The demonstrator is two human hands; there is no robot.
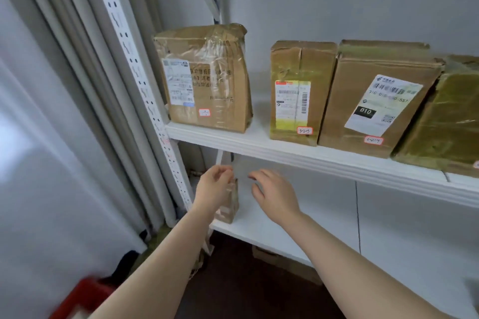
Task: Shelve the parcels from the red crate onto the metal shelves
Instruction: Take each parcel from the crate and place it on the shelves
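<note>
White metal shelving (298, 153) stood against a pale wall, with a curtain (77, 72) hanging at its left. On the lower shelf (298, 215), at its left end, a small brown parcel (229, 204) stood upright. The left hand (213, 185) curled over its top; whether it gripped could not be told. The right hand (274, 195) hovered just beside, fingers loose, holding nothing. Above, four taped cardboard boxes (207, 77) lined the upper shelf. One white label (381, 103) read "010", and red-edged stickers (304, 130) read "3-2-3" and "3-2-4". The red crate (83, 298) sat low at left.
</note>
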